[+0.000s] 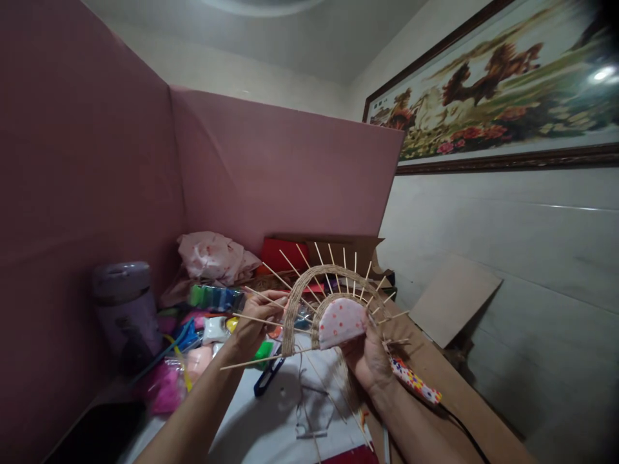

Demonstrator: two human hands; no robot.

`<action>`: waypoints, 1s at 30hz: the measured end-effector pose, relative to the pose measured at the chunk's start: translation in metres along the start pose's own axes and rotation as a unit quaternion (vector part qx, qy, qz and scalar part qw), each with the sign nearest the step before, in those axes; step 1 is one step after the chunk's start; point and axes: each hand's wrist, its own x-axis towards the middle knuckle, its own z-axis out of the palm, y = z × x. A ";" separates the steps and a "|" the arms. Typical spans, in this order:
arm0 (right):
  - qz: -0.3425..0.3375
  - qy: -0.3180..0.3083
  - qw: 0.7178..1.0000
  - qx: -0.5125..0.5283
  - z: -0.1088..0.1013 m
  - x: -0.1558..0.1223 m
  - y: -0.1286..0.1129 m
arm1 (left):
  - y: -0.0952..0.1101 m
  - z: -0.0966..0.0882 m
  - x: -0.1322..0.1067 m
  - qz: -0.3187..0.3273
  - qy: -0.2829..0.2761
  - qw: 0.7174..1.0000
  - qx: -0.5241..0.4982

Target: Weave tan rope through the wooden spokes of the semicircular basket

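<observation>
Wicker weave [309,283], bent in a half-round arch, is held up in the air over a white table [271,425], near the middle of the view. Thin sticks [271,296] fan out from it like spokes, past the woven band on the left, top and right. At its core sits a pink half-disc [341,322] with red dots.

The left hand [256,322] is closed on the arch's left foot, fingers wrapped among the sticks there. The right hand [370,361] is curled shut under the half-disc and grips its lower right edge. A dotted strip [416,381] lies just right of that wrist.

Below the weave the table is mostly bare near the person. Farther left it is crowded with bright packs [215,298], a pink cloth [215,254] and a purple jar [126,303]. A pink partition [271,167] closes the left and far sides, close behind the stick tips. To the right, a cardboard sheet [452,296] leans on a pale wall, with open room between it and the hands. A framed painting [498,84] hangs above.
</observation>
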 end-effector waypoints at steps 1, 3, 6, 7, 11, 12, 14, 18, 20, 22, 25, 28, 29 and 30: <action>0.001 -0.001 1.000 0.000 -0.001 0.000 0.000 | -0.001 -0.001 0.000 -0.004 -0.002 1.000 0.001; 0.008 -0.007 1.000 -0.006 0.000 -0.001 -0.001 | -0.004 -0.002 0.001 -0.011 -0.006 1.000 -0.003; 0.014 -0.028 0.999 -0.018 0.002 -0.004 -0.002 | -0.008 -0.004 0.001 -0.023 -0.014 1.000 -0.008; 0.013 -0.032 0.999 -0.021 0.002 -0.004 -0.002 | -0.009 -0.005 0.002 -0.025 -0.016 1.000 -0.008; 0.010 -0.029 0.999 -0.021 -0.001 -0.003 -0.005 | -0.010 -0.007 0.000 -0.015 -0.041 0.999 -0.005; 0.009 -0.029 0.999 -0.020 -0.002 -0.002 -0.006 | -0.009 -0.008 -0.001 -0.010 -0.053 0.999 -0.006; 0.002 -0.030 0.999 -0.024 -0.004 0.000 -0.008 | -0.006 -0.008 -0.003 -0.006 -0.076 0.997 -0.009; -0.002 -0.037 0.999 -0.026 -0.008 0.004 -0.014 | -0.002 -0.011 -0.006 -0.036 -0.078 0.996 -0.004; -0.013 -0.034 0.999 -0.024 -0.009 0.006 -0.017 | -0.001 -0.015 -0.006 -0.046 -0.081 0.996 -0.004; -0.031 -0.028 0.999 -0.027 -0.011 0.008 -0.020 | -0.001 -0.018 -0.004 -0.045 -0.100 0.994 -0.007; -0.055 -0.028 0.997 -0.034 -0.014 0.011 -0.025 | -0.002 -0.023 -0.003 -0.036 -0.099 0.994 -0.006; -0.064 -0.031 0.997 -0.039 -0.017 0.015 -0.029 | -0.001 -0.027 -0.003 -0.034 -0.067 0.997 0.001; -0.065 -0.031 0.997 -0.041 -0.018 0.016 -0.030 | -0.001 -0.028 -0.002 -0.035 -0.060 0.998 0.004; -0.066 -0.032 0.996 -0.043 -0.019 0.016 -0.030 | 0.000 -0.028 -0.002 -0.035 -0.055 0.998 0.007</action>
